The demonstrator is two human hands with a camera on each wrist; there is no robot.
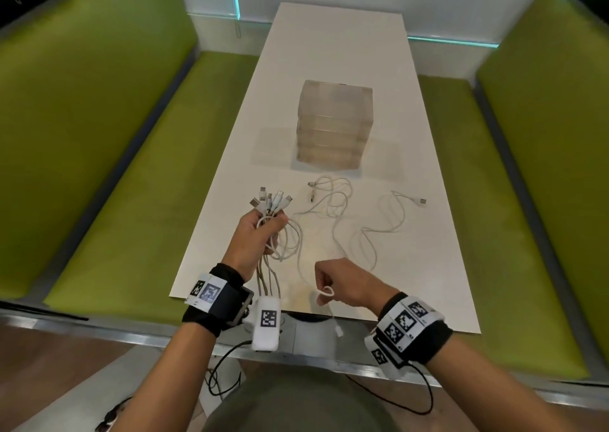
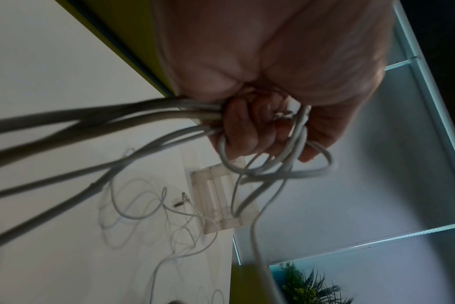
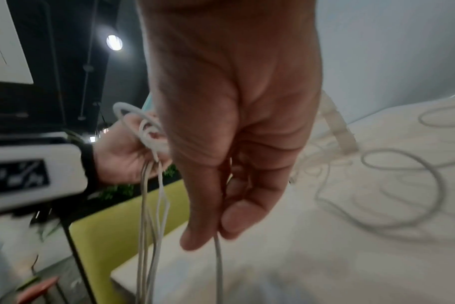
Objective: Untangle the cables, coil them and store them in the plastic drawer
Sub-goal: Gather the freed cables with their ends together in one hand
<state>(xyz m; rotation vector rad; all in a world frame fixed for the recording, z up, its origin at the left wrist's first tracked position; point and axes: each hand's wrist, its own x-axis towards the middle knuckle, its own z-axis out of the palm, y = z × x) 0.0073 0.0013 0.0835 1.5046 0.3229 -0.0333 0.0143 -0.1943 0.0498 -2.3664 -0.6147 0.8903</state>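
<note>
My left hand (image 1: 260, 233) grips a bundle of white cables (image 1: 280, 237) above the table's near left part; several plugs (image 1: 272, 199) fan out above the fist, and strands hang below the wrist. In the left wrist view the fingers (image 2: 249, 131) curl round the cable bundle (image 2: 169, 115). My right hand (image 1: 339, 283) pinches a single white cable (image 1: 326, 291) near the front edge; its plug end (image 1: 338, 331) dangles below. The right wrist view shows thumb and finger on that cable (image 3: 218, 259). The translucent plastic drawer unit (image 1: 333, 125) stands mid-table, drawers closed.
More white cables (image 1: 333, 200) lie tangled on the white table (image 1: 412, 283) before the drawer unit, one USB plug (image 1: 421, 201) at the right. Green benches (image 1: 115, 167) flank the table on both sides.
</note>
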